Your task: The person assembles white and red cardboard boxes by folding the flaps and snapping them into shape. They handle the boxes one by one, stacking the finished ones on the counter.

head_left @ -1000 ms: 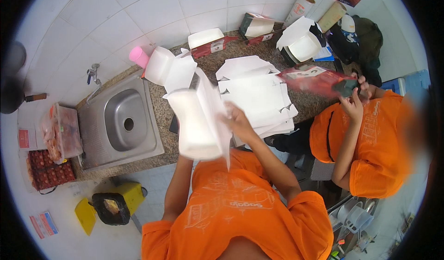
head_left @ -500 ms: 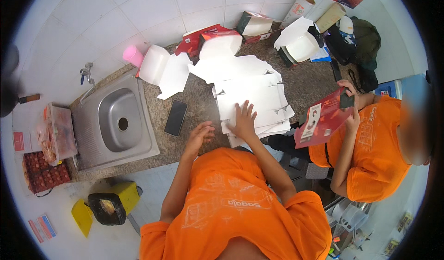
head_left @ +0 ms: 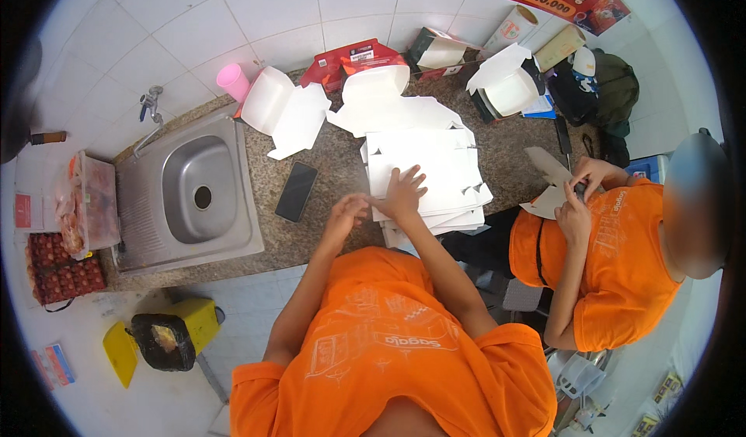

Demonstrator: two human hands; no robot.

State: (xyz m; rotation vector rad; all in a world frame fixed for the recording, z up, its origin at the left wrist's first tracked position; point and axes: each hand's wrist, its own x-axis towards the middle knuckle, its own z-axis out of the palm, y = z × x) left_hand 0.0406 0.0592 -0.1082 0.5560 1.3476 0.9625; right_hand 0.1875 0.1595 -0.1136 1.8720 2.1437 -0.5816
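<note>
A stack of flat white cardboard box blanks (head_left: 435, 165) lies on the speckled stone counter (head_left: 334, 180). My right hand (head_left: 402, 192) rests flat on the stack's near left part, fingers spread. My left hand (head_left: 347, 211) hovers at the stack's left edge, fingers curled, touching its corner; whether it pinches a sheet I cannot tell. A folded open white box (head_left: 284, 110) stands behind on the left, and another folded box (head_left: 375, 87) sits behind the stack.
A black phone (head_left: 296, 191) lies left of my hands. A steel sink (head_left: 186, 188) with tap is at far left, a pink cup (head_left: 233, 82) behind it. A co-worker in orange (head_left: 614, 258) on the right folds a cardboard piece (head_left: 548, 180). Red boxes (head_left: 342, 60) line the wall.
A second ago I held a folded white box up in front of me; it now stands on the counter. Both hands have come down to the flat stack. The co-worker lowered a red box.
</note>
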